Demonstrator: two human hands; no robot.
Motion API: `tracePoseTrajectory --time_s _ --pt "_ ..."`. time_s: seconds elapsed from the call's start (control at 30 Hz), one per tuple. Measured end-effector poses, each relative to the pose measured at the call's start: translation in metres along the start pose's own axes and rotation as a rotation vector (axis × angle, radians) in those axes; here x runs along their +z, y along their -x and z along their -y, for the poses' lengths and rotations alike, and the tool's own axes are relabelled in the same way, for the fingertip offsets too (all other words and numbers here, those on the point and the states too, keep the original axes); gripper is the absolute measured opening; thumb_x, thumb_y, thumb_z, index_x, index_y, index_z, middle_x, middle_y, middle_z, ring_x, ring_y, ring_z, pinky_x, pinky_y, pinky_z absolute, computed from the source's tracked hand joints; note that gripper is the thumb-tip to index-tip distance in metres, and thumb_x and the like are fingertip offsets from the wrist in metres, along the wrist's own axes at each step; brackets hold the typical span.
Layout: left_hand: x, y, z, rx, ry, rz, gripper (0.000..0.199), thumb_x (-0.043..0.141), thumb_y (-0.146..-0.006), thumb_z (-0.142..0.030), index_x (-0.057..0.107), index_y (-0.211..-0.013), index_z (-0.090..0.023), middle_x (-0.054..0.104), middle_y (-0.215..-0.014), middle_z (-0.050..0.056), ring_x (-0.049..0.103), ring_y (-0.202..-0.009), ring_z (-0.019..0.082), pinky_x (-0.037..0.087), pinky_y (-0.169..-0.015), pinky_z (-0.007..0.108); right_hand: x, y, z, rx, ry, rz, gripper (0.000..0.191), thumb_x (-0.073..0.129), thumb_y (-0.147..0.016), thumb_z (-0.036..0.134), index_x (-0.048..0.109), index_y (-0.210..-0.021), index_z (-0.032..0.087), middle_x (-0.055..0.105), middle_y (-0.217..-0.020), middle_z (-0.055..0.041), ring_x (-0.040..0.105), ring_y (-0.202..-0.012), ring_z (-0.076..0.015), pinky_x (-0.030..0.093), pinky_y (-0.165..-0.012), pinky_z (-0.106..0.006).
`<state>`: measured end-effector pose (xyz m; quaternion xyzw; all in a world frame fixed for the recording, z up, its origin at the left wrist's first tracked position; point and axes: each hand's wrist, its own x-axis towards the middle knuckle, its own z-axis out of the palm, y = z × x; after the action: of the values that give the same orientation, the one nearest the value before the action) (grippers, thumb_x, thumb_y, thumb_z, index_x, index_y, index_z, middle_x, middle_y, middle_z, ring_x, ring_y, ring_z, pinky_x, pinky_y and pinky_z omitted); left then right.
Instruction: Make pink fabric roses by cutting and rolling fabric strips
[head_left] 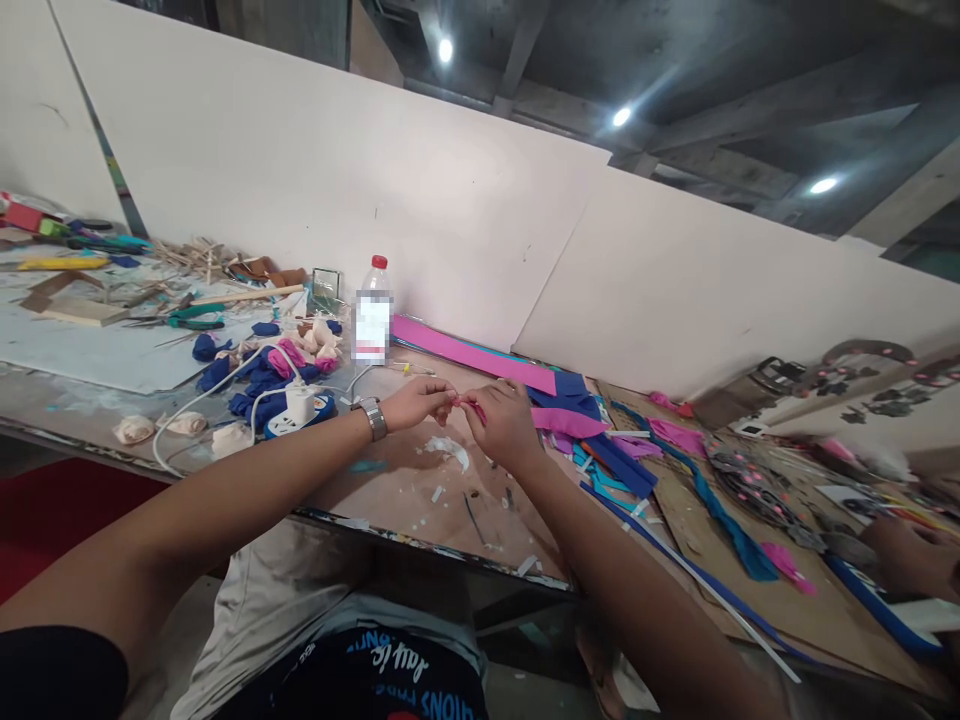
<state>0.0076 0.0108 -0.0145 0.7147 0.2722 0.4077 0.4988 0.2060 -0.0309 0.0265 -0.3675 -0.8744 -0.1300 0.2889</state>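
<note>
My left hand [420, 402], with a metal watch at the wrist, is over the middle of the worktable. Its fingertips pinch a small pink piece [457, 399]. Facing it, my right hand [501, 420] has its fingers curled round more of the same pink material, so the two hands almost touch. Most of the piece is hidden by the fingers. Long pink strips [480, 358] lie behind and to the right of my right hand, on top of dark blue ones [576, 392]. White scraps [448, 452] are on the table below the hands.
A red-capped bottle [373, 315] stands behind my left hand. A power strip [300, 410] with a white cable sits among blue, pink and cream bundles at left, near green-handled pliers [196, 317]. Cardboard [694, 520] lies at right, with another person's hand [911, 555] at the edge.
</note>
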Motion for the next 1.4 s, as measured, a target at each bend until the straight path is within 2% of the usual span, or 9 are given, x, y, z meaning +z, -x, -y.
tracePoseTrajectory --time_s 0.13,0.23,0.37,0.47,0.57,0.77,0.97,1.23,1.4 --pt "-0.001 0.0 0.004 0.002 -0.041 0.027 0.039 0.059 -0.091 -0.052 0.061 -0.079 -0.015 0.061 -0.063 0.0 0.063 -0.06 0.014 0.049 -0.064 0.028 0.003 0.003 -0.002 0.003 0.038 0.004 0.016 0.055 -0.099 0.026 0.068 -0.092 0.021 0.073 -0.086 -0.0069 0.06 -0.091 -0.0248 0.033 -0.095 -0.044" --pt "0.0 0.002 0.003 0.044 -0.19 0.026 0.036 0.054 -0.095 -0.048 0.061 -0.082 -0.016 0.062 -0.064 0.001 0.062 -0.062 0.014 0.047 -0.065 0.027 0.007 0.007 -0.003 0.027 -0.004 -0.002 0.014 0.056 -0.098 0.026 0.068 -0.092 0.022 0.073 -0.088 -0.0067 0.061 -0.091 -0.0247 0.033 -0.099 -0.045" --pt "-0.002 0.005 -0.002 0.303 -0.647 -0.025 0.028 0.049 -0.099 -0.038 0.067 -0.091 -0.017 0.068 -0.082 0.006 0.062 -0.077 0.018 0.044 -0.072 0.03 0.014 0.012 -0.003 0.189 -0.192 -0.004 0.009 0.062 -0.092 0.025 0.07 -0.088 0.022 0.075 -0.088 -0.0059 0.063 -0.09 -0.0254 0.041 -0.091 -0.043" --pt "-0.005 0.004 -0.006 0.44 -0.836 0.0 0.029 0.046 -0.102 -0.034 0.068 -0.096 -0.018 0.069 -0.093 0.009 0.063 -0.086 0.021 0.044 -0.077 0.032 0.018 0.013 -0.003 0.356 -0.426 0.004 0.008 0.063 -0.088 0.024 0.069 -0.084 0.021 0.074 -0.085 -0.0044 0.065 -0.083 -0.0228 0.046 -0.079 -0.036" --pt "-0.004 0.004 -0.008 0.428 -0.823 -0.041 0.029 0.048 -0.102 -0.037 0.069 -0.096 -0.018 0.07 -0.092 0.008 0.062 -0.085 0.02 0.043 -0.077 0.031 0.018 0.013 -0.002 0.422 -0.512 -0.013 0.01 0.061 -0.088 0.025 0.068 -0.081 0.021 0.073 -0.083 -0.0034 0.066 -0.081 -0.0214 0.048 -0.078 -0.035" --pt "0.003 0.007 -0.01 0.288 -0.652 -0.124 0.029 0.056 -0.097 -0.04 0.068 -0.086 -0.016 0.067 -0.079 0.004 0.058 -0.071 0.016 0.042 -0.07 0.029 0.018 0.018 -0.005 0.385 -0.435 -0.116 0.01 0.063 -0.088 0.028 0.068 -0.084 0.021 0.073 -0.086 -0.0048 0.065 -0.085 -0.0233 0.048 -0.08 -0.037" --pt "0.005 0.009 -0.008 0.32 -0.574 -0.136 0.024 0.059 -0.095 -0.039 0.071 -0.091 -0.017 0.07 -0.084 0.005 0.06 -0.074 0.016 0.045 -0.071 0.029 0.021 0.022 -0.007 0.375 -0.439 -0.137 0.009 0.065 -0.088 0.029 0.069 -0.084 0.022 0.071 -0.083 -0.004 0.065 -0.082 -0.0232 0.049 -0.079 -0.037" --pt "0.002 0.01 -0.01 0.425 -0.614 -0.097 0.023 0.058 -0.097 -0.036 0.073 -0.095 -0.018 0.07 -0.085 0.006 0.061 -0.077 0.016 0.046 -0.073 0.029 0.025 0.026 -0.004 0.367 -0.507 -0.123 0.008 0.065 -0.088 0.028 0.068 -0.084 0.022 0.072 -0.085 -0.0035 0.066 -0.083 -0.0221 0.049 -0.079 -0.036" --pt "0.002 0.01 -0.01 0.424 -0.588 -0.144 0.021 0.062 -0.096 -0.036 0.074 -0.094 -0.018 0.071 -0.085 0.006 0.061 -0.076 0.015 0.046 -0.072 0.028 0.025 0.026 -0.002 0.357 -0.542 -0.128 0.008 0.064 -0.09 0.028 0.068 -0.087 0.022 0.072 -0.086 -0.004 0.066 -0.083 -0.0217 0.049 -0.079 -0.036"
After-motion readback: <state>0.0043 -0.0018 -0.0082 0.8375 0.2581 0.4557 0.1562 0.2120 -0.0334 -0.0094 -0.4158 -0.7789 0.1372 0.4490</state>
